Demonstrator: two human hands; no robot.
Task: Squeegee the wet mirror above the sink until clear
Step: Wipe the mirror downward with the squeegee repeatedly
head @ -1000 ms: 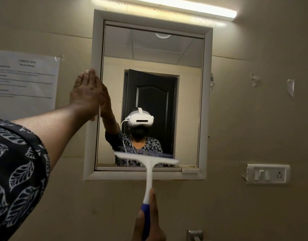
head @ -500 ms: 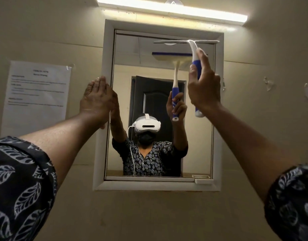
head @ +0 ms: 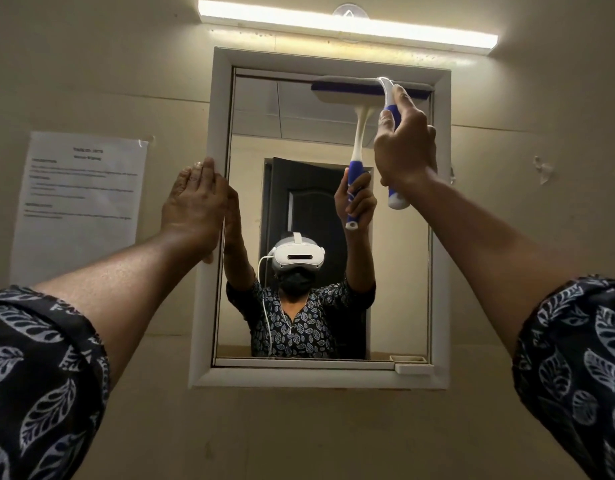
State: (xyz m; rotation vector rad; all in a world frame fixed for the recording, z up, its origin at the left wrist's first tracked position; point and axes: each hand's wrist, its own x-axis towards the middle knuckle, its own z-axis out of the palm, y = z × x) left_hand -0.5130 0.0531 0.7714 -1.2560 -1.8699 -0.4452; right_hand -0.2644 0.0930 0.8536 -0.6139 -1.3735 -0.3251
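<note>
A white-framed mirror [head: 403, 271] hangs on the beige wall in front of me. My right hand [head: 405, 147] grips the blue and white handle of a squeegee [head: 391, 105], whose blade lies against the glass along the mirror's top right edge. My left hand [head: 195, 202] rests flat, fingers straight, on the mirror frame's left side at about mid height. The glass reflects both arms, the squeegee and a dark door behind me. I cannot make out drops or streaks on the glass.
A lit tube light [head: 347, 26] runs above the mirror. A printed paper notice [head: 81, 199] is taped to the wall at left. A small white catch [head: 413, 368] juts from the frame's lower right. Torn tape bits [head: 543, 169] mark the right wall.
The squeegee rose from below the mirror's bottom edge to its top right, and it now sits at the top edge. My left hand has stayed on the frame. The view tilted upward.
</note>
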